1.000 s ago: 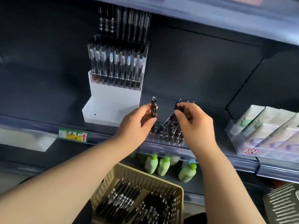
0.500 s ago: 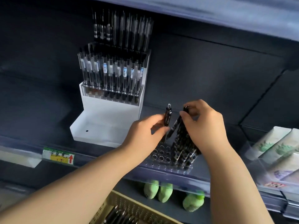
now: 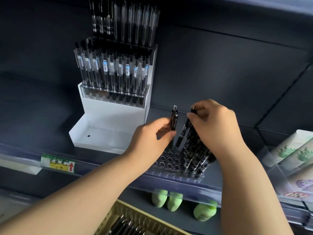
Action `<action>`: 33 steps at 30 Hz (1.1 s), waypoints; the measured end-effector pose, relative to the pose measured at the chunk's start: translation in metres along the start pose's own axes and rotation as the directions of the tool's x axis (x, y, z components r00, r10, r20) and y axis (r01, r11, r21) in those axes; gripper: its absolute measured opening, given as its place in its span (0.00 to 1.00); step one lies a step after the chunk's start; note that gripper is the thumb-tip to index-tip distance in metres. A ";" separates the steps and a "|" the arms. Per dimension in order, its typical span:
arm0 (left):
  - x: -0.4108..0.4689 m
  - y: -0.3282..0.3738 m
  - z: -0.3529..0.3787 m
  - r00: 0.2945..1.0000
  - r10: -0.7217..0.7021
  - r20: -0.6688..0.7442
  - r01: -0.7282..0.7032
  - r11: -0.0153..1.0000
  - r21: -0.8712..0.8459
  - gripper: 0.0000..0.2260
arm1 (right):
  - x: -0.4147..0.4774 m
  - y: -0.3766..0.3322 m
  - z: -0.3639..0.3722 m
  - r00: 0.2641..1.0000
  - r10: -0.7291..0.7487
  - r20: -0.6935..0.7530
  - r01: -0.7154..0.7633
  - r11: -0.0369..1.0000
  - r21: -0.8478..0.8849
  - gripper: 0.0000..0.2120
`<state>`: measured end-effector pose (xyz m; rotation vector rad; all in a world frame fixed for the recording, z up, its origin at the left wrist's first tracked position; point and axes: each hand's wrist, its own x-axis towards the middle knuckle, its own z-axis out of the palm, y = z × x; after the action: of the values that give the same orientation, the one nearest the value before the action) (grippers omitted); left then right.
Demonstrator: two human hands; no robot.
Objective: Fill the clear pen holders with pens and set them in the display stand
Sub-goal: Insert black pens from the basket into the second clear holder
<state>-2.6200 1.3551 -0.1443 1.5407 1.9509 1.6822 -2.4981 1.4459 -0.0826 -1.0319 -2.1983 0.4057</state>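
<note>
Your left hand (image 3: pixel 150 136) pinches one slim black click pen (image 3: pixel 174 119) upright between thumb and curled fingers, its lower end pointing down at the open sockets of the clear plastic pen holder (image 3: pixel 169 164), which sits at the front edge of the dark shelf. Your right hand (image 3: pixel 218 128) curls round the tops of a leaning bundle of black patterned pens (image 3: pixel 194 150) whose lower ends stand in the holder's right side. The white stepped display stand (image 3: pixel 108 128) sits just to the left, its lowest tier bare. Watch the bundle: loosen that grip and the pens may fan out, tip the light holder, or roll off the edge toward the perforated yellow basket (image 3: pixel 118 212) below. Aim the single pen squarely, or it may skid across the holes.
</note>
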 end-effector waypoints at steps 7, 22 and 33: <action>-0.002 0.001 0.005 1.000 -0.015 0.006 0.015 1.000 -0.026 0.11 | -0.002 0.001 -0.001 1.000 0.008 0.024 -0.007 0.999 -0.043 0.06; -0.001 0.001 0.006 1.000 -0.023 0.013 0.023 0.999 -0.028 0.11 | -0.005 0.000 0.003 0.996 0.041 0.074 -0.034 0.995 -0.092 0.08; -0.001 -0.002 0.009 0.999 -0.016 0.028 0.018 0.999 -0.049 0.11 | -0.008 -0.003 0.000 0.998 0.022 0.062 -0.015 0.993 -0.121 0.07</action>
<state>-2.6142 1.3604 -0.1498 1.5177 1.8891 1.6797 -2.4961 1.4380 -0.0839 -1.1184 -2.2949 0.3214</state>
